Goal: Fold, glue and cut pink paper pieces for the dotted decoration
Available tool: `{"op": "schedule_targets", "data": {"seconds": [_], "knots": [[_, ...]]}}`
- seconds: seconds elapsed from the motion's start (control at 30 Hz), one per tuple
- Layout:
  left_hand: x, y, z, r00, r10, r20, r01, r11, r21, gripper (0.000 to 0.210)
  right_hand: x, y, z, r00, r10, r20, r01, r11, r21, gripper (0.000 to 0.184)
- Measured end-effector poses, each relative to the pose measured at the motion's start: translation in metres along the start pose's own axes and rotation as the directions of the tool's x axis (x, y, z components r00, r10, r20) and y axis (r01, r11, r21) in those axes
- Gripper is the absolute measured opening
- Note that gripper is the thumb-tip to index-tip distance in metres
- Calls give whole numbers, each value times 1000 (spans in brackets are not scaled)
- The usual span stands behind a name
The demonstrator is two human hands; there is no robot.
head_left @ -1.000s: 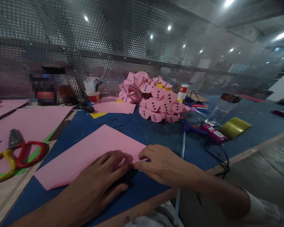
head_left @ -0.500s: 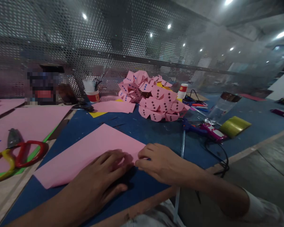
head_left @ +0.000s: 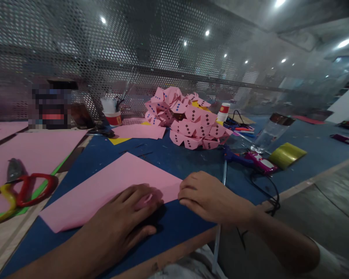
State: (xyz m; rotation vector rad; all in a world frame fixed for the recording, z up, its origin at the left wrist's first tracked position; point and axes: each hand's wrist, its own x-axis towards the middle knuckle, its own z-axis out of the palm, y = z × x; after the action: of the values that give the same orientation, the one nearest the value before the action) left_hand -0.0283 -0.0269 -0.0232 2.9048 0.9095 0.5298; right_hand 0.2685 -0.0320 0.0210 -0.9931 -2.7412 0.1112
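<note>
On pink paper [head_left: 110, 186], left hand [head_left: 128, 217] lies loose, unclenched — right hand [head_left: 208, 198] curls at its corner, grip unclear.

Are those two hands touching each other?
Apart. The head view shows pink paper in a gap between the left hand and right hand.

A single head-worn camera looks forward and down from the person's own eye level over a blue, flat tabletop [head_left: 189, 221], the bare left hand [head_left: 135, 207] and bare right hand [head_left: 205, 196] close below the lens. It faces a grey, perforated metal screen [head_left: 163, 58] beyond; the dim far right appears to open onto a deeper room.
</note>
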Motion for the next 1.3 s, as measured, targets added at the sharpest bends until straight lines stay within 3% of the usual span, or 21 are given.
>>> {"op": "schedule_targets", "data": {"seconds": [0.17, 0.37, 0.67, 1.0, 1.3], "knots": [[-3, -2, 2, 1000, 17, -2, -17, 999, 33, 50, 16, -9, 5, 990, 132, -58, -132, 991, 10, 20], [-3, -2, 4, 1000, 7, -5, -7, 999, 36, 47, 29, -12, 21, 973, 208, -95, -208, 978, 12, 2], [-1, -2, 2, 999, 16, -39, -15, 1000, 14, 44, 19, 0, 17, 945, 322, -60, -313, 942, 124, 8], [-2, -1, 1, 999, 24, -31, -23, 999, 36, 43, 1, 11, 4, 933, 358, -35, -348, 923, 165, 21], [-1, -3, 4, 999, 18, -28, -17, 999, 35, 44, -10, 21, -4, 953, 302, 37, -303, 929, 211, 38]]}}
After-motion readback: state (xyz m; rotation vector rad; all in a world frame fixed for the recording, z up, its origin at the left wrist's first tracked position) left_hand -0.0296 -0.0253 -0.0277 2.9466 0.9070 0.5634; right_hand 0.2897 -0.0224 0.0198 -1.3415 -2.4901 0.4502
